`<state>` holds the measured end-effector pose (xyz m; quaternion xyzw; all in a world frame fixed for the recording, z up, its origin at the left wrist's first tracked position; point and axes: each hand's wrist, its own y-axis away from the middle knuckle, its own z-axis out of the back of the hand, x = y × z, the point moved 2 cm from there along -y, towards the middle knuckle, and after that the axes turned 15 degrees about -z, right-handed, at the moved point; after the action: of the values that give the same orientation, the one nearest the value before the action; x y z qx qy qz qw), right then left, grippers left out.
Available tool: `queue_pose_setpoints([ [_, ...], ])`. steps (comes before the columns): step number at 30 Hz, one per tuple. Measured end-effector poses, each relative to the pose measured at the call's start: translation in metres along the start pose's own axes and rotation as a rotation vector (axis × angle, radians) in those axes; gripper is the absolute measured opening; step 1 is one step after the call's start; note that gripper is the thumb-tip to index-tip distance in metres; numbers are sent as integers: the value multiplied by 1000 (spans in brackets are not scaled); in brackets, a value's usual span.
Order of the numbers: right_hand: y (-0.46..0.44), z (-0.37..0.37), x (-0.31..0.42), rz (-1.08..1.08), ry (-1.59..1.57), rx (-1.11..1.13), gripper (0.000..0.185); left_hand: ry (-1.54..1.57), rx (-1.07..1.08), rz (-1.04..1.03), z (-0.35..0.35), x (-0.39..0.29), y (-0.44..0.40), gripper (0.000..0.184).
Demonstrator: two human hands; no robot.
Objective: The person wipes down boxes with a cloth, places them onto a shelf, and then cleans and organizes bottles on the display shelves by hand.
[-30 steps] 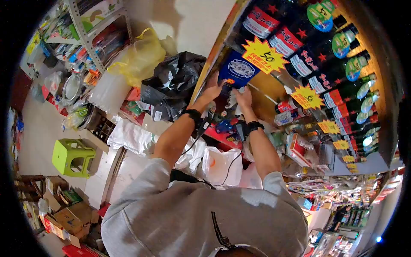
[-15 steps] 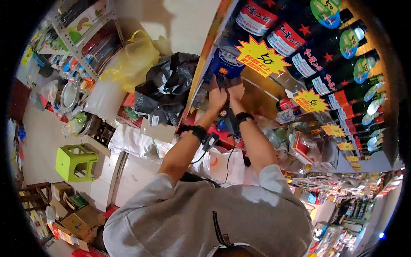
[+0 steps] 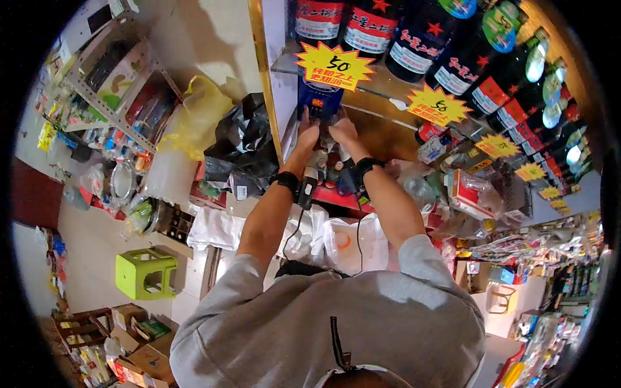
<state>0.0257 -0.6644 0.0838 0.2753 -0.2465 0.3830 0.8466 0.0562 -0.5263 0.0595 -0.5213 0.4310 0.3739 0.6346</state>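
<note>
Observed from where I stand: the blue box [image 3: 320, 102] is partly hidden, its upper part behind the yellow price tag [image 3: 335, 66]. The fingertips of the left hand [image 3: 308, 134] and right hand [image 3: 343, 129] merge into dark shadow at the box's lower end; their exact hold cannot be determined. The red-labelled bottles [image 3: 318, 21] above are cut off at the top of the view. Contents of the black plastic bag [image 3: 242, 145] are concealed. The cardboard boxes [image 3: 152, 362] at lower left run out of view. The lettering on the farther price tags [image 3: 530, 172] is illegible. Goods on the distant shelves [image 3: 576, 284] are too small and blurred to identify.
</note>
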Motion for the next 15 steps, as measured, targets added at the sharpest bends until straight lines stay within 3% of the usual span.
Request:
queue_pose_setpoints([
  [4, 43, 5, -13, 19, -53, -79, 81, -248, 215, -200, 10, 63, -8, 55],
  [5, 55, 5, -24, 7, -62, -78, 81, -192, 197, -229, 12, 70, -5, 63],
  [7, 87, 14, -42, 180, -164, -90, 79, -137, 190, -250, 11, 56, 5, 73],
  [9, 105, 12, -79, 223, -227, -52, 78, 143, 131, 145, 13, 10, 15, 73],
  [10, 125, 20, -95, 242, -273, 18, 76, 178, 142, 74, 7, 50, 5, 75],
  [11, 146, 24, -116, 257, -320, 90, 75, 171, 154, 86, 7, 48, 7, 75],
  [13, 174, 28, -167, 186, -211, 43, 71, 497, 117, 197, 5, 55, 4, 73],
  [15, 203, 37, -222, 312, -122, -113, 67, 671, 123, 243, -5, 62, -1, 72],
])
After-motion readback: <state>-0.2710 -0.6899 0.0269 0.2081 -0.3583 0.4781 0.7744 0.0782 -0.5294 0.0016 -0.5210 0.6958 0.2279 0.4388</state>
